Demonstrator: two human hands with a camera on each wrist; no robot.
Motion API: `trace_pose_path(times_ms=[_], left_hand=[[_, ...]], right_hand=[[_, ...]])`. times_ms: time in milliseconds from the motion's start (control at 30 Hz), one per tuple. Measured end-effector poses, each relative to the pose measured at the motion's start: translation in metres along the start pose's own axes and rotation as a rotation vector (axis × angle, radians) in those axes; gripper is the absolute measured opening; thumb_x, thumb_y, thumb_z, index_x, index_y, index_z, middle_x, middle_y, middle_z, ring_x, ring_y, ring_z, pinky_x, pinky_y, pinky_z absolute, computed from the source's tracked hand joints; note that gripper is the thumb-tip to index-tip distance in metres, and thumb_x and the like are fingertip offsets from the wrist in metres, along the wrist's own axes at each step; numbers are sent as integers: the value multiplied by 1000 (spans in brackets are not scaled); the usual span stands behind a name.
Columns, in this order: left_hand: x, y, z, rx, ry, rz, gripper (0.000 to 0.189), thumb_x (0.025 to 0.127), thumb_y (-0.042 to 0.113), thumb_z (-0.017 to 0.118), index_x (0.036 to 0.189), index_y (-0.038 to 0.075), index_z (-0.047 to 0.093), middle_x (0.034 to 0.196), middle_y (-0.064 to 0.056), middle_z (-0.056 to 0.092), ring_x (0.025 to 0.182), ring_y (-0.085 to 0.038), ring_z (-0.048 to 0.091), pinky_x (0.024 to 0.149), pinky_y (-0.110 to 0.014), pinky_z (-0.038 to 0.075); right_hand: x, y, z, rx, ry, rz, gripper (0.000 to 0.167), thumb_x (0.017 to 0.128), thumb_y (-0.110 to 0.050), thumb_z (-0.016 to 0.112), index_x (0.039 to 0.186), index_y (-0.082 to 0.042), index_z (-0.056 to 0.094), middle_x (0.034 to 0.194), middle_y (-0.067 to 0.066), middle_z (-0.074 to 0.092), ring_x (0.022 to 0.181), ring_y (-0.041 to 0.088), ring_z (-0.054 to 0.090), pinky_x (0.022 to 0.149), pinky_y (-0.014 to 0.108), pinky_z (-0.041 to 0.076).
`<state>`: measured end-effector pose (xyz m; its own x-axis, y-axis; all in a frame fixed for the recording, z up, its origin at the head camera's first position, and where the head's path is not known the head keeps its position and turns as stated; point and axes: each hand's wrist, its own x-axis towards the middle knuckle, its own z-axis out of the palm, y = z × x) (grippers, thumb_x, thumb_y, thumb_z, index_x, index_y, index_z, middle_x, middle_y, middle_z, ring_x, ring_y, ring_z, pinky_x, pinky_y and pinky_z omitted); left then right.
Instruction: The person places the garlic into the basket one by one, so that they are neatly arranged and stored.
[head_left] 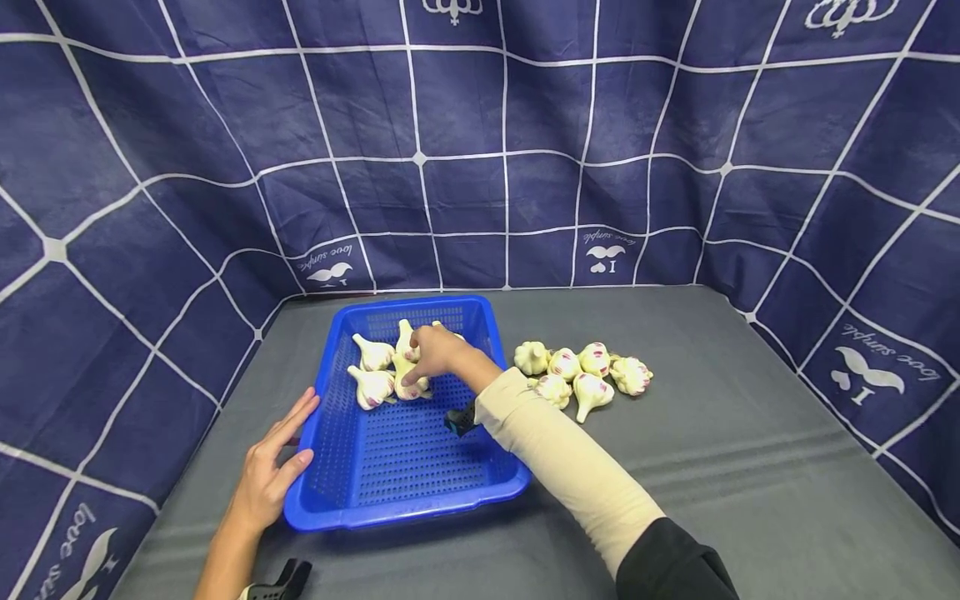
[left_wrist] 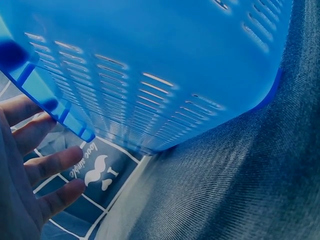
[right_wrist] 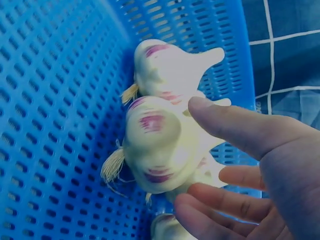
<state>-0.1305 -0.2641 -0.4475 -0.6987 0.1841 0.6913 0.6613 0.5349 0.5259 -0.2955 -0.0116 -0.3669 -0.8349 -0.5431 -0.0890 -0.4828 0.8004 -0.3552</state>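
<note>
My right hand (head_left: 437, 353) reaches into the blue plastic basket (head_left: 405, 513), thumb and fingers spread at a garlic bulb (head_left: 409, 385). In the right wrist view the thumb tip overlaps the stem side of this white, purple-streaked bulb (right_wrist: 155, 145), with the fingers (right_wrist: 225, 202) loosely bent on the other side. More garlic bulbs (head_left: 372, 387) lie grouped toward the far left part of the basket, some partly hidden by the hand. My left hand (head_left: 268, 471) is at the basket's left side, its fingers extended along the outer rim, as the left wrist view shows from below.
Several more garlic bulbs (head_left: 591, 392) lie in a cluster on the grey cloth surface (head_left: 720, 433), right of the basket. A dark blue curtain (head_left: 465, 200) with white grid lines hangs around the back and sides. The right sleeve (head_left: 570, 467) crosses the basket's right rim.
</note>
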Motion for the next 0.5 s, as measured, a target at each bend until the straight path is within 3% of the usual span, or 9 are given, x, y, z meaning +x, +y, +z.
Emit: trace_pose_path(times_ms=[300,500], left_hand=[[1,0,-1,-3,-2,1,61,77,-3,55,138,-4,54,146,-20,48,130,-4,47,85,-15,37],[0,-1,-2,2,-15,-34,61,77,-3,55,138,-3,54,147,-19,47,128,-1,47,85,-15,36]], right_hand=[[0,1,-9,51,19,16,74,77,-42,82,135,-4,58,130,9,63,123,28,54,99,33,44],[-5,6,-15,93,39,5,70,80,-41,79,136,-4,58,106,5,73,110,24,61,98,34,44]])
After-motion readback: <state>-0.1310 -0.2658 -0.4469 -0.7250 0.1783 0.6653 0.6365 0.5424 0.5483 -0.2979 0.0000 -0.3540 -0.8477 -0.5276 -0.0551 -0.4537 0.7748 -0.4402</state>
